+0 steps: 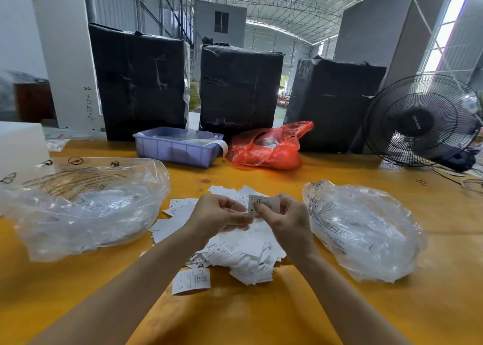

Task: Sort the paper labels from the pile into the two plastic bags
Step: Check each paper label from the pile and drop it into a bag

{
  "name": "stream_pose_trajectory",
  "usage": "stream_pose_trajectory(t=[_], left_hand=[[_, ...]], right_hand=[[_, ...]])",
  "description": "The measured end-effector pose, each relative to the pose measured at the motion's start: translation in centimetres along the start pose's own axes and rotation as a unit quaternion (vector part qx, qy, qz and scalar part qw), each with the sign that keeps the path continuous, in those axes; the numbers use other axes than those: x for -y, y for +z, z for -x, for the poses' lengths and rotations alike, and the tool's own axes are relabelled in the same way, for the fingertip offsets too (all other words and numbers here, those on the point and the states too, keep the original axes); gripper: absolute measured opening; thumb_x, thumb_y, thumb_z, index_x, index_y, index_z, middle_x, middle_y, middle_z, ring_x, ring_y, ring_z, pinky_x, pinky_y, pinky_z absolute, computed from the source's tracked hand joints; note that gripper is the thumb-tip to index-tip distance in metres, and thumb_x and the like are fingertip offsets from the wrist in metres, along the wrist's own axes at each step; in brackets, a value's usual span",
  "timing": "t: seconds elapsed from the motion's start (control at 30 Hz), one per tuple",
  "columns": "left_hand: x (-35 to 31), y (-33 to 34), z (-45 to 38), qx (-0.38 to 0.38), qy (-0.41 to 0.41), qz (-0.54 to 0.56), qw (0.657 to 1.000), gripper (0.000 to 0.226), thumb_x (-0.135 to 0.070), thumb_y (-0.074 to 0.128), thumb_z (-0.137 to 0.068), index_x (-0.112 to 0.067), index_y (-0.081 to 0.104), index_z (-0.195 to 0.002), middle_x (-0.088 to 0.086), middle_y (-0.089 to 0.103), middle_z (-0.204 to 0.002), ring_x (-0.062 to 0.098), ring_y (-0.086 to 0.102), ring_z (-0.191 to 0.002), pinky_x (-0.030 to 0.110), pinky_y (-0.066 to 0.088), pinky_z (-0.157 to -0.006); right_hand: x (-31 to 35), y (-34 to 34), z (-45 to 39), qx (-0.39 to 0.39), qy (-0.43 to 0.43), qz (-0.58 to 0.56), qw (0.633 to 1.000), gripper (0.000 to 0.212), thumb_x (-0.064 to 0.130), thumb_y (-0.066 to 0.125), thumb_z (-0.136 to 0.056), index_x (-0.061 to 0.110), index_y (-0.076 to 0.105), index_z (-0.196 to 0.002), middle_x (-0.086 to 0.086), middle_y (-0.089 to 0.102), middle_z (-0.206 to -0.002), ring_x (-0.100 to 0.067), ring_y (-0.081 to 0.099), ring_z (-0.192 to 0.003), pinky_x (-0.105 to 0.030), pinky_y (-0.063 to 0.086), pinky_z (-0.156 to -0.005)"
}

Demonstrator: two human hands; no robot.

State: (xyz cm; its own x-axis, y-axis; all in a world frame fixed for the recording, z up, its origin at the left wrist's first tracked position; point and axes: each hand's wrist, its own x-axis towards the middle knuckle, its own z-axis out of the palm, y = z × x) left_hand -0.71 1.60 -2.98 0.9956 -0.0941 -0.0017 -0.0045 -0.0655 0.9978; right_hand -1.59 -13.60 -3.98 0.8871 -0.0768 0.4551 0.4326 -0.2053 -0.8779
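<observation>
While both hands, the left hand [218, 215] and right hand [283, 218], pinch one paper label [264, 204] above the pile [235, 250] on the yellow table [300, 313], clear plastic bags flank that pile under a warehouse roof.

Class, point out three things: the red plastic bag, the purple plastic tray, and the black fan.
red plastic bag [269, 150], head view, crumpled front.
purple plastic tray [174, 151], head view, ribbed front wall.
black fan [418, 122], head view, centre hub.
</observation>
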Motion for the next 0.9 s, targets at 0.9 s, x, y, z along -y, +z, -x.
stream_pose_trajectory(t=[0.9], left_hand=[[-0.7,-0.5,0.1,0.054,0.016,-0.069,0.996,0.03,-0.001,0.08,-0.068,-0.002,0.064,-0.093,0.008,0.073,-0.07,0.015,0.072,-0.065,0.015,0.05,-0.052]], right_hand=[[-0.3,-1.6,-0.8,0.16,0.195,-0.079,0.964,0.02,0.012,0.079,-0.071,0.004,0.06,-0.074,-0.009,0.056,-0.069,-0.01,0.05,-0.054,-0.021,0.04,-0.054]])
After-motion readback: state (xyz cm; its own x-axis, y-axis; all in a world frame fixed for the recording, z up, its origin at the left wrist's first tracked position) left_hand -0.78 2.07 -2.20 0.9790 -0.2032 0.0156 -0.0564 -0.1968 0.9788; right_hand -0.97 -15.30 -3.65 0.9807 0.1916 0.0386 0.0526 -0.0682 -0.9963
